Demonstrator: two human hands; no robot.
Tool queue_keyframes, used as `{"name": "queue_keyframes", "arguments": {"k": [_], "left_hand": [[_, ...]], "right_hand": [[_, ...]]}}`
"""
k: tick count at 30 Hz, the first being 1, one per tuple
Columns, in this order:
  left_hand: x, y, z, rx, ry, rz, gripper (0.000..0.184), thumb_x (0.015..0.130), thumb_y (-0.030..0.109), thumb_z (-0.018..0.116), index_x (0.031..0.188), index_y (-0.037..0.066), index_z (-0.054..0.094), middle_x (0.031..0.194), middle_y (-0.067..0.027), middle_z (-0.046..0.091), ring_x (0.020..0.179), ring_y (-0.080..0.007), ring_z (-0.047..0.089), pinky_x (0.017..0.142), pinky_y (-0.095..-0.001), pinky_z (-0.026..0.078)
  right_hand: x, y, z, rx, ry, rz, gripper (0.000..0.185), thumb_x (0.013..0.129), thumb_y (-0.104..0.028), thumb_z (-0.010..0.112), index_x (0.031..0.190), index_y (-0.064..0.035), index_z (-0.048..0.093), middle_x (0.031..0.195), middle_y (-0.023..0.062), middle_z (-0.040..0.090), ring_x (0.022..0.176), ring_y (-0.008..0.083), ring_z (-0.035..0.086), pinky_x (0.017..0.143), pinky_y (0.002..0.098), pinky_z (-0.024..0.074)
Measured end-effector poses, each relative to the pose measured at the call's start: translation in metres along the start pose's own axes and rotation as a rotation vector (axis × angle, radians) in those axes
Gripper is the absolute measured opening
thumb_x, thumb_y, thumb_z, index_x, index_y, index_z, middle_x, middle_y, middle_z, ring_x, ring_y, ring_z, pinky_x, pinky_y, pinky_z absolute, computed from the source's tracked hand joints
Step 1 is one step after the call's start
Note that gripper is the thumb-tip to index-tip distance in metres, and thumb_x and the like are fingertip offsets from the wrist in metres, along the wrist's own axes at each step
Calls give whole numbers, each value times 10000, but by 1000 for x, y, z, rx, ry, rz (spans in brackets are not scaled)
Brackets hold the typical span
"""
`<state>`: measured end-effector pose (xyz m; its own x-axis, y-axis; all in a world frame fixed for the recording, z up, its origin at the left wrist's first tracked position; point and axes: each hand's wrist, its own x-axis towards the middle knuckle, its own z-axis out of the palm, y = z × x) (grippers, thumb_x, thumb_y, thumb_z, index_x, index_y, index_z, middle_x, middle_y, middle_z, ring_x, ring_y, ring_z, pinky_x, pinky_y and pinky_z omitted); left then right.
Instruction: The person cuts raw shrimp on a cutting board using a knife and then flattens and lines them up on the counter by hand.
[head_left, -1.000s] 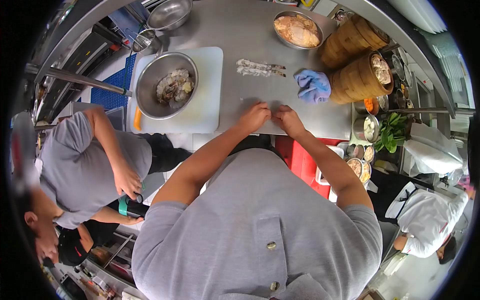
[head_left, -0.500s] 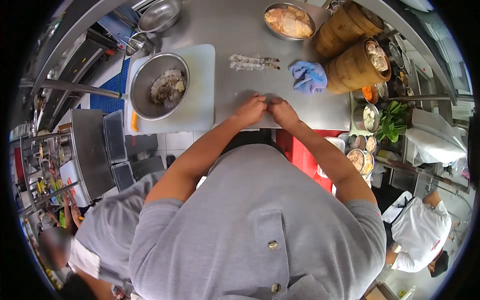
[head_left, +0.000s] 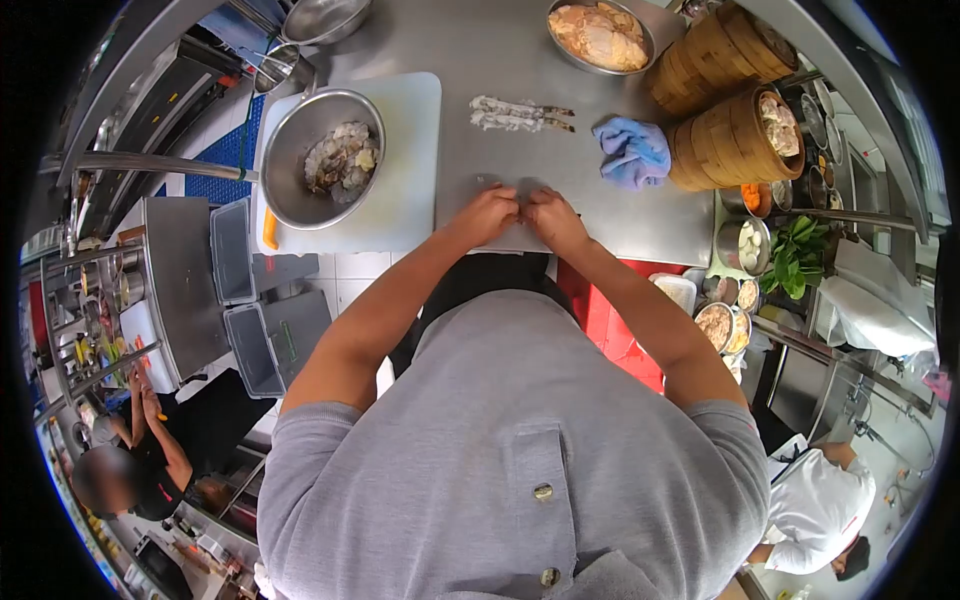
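Close together over the front edge of the steel table (head_left: 462, 190) are my left hand (head_left: 489, 214) and my right hand (head_left: 552, 219). Both have their fingers pinched. A small dark bit shows between the fingertips, too small to name. Beyond my hands two pale peeled shrimps (head_left: 522, 114) with dark tails lie side by side on the steel. Left of my left hand a metal bowl (head_left: 283, 197) with shrimps (head_left: 343, 163) rests on a white cutting board (head_left: 415, 160). A crumpled blue-purple cloth (head_left: 634, 153) lies beyond my right hand.
A bowl of raw meat (head_left: 600, 36) stands at the back, beside stacked bamboo steamers (head_left: 722, 145). An orange handle (head_left: 270, 229) pokes out near the bowl. Ingredient tins (head_left: 714, 326) are at the right. One person in black (head_left: 165, 480) is at lower left, another in white (head_left: 820, 505) at lower right.
The co-worker in grey at the left has gone out of view. My hands stay close together, with the fingers slightly shifted. The whole view has moved a little.
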<state>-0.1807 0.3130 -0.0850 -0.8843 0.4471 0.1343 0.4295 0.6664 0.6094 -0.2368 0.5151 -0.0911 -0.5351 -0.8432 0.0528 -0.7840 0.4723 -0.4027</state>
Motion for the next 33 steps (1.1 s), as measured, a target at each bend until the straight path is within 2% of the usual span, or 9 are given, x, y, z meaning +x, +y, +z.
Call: {"name": "queue_keyframes", "arguments": {"k": [10,13,15,17,18,23,25,30,33], "left_hand": [[-7,-17,9,224,-15,199,142,821,43,666,946,82,722,979,-56,613,1036,-227,608,1026,-385,480],[-3,-14,-10,241,-159,158,145,859,96,684,999,77,714,1049,-62,626,1088,-240,607,1042,-386,469],[-14,13,-19,-23,164,-72,211,896,163,703,1085,74,674,1122,-76,628,1138,-278,597,1056,-419,457],[-27,15,-20,27,143,-143,248,905,196,711,1108,70,644,1146,-80,625,1145,-298,596,1056,-437,454],[-37,14,-17,76,122,-218,291,913,229,719,1130,66,615,1169,-84,623,1152,-318,596,1055,-456,451],[-26,0,-17,60,-13,-203,232,862,101,648,1076,71,564,1139,-126,606,1092,-368,602,923,-485,512],[-18,6,-26,46,-38,-225,231,811,53,610,1034,70,555,1056,-156,608,1034,-388,609,862,-496,521],[7,-7,-56,35,118,-219,218,786,47,620,993,62,553,968,-180,615,974,-414,620,833,-509,515],[39,-29,-82,126,202,-229,212,776,37,628,977,57,562,975,-186,621,975,-418,626,831,-511,519]], "right_hand": [[0,-7,-10,-170,-41,-81,122,841,-121,640,882,-76,746,1008,99,664,1074,285,634,978,382,503],[5,-3,-18,-77,-110,5,155,869,-158,668,981,-73,733,1030,104,656,1104,293,621,960,388,502],[-14,-9,-28,-68,-7,40,201,875,-181,681,1043,-75,714,1045,108,650,1116,300,614,961,403,499],[-35,-7,-29,-70,112,73,301,871,-208,703,1141,-85,653,1063,123,628,1129,320,595,958,444,489],[-43,-5,-24,-69,100,76,301,871,-208,703,1141,-85,653,1063,123,628,1129,320,595,958,444,489],[-33,10,-16,3,71,95,184,840,-136,688,1008,-73,649,986,145,620,1027,356,629,911,454,518],[-22,11,-29,14,93,66,167,831,-128,685,984,-69,655,959,145,624,1002,361,637,896,457,527],[14,19,-75,18,171,41,133,811,-120,697,931,-64,687,933,146,654,977,363,650,873,468,536],[50,40,-82,54,289,107,172,823,-124,718,989,-81,733,1035,129,691,1025,354,645,880,477,523]]}}
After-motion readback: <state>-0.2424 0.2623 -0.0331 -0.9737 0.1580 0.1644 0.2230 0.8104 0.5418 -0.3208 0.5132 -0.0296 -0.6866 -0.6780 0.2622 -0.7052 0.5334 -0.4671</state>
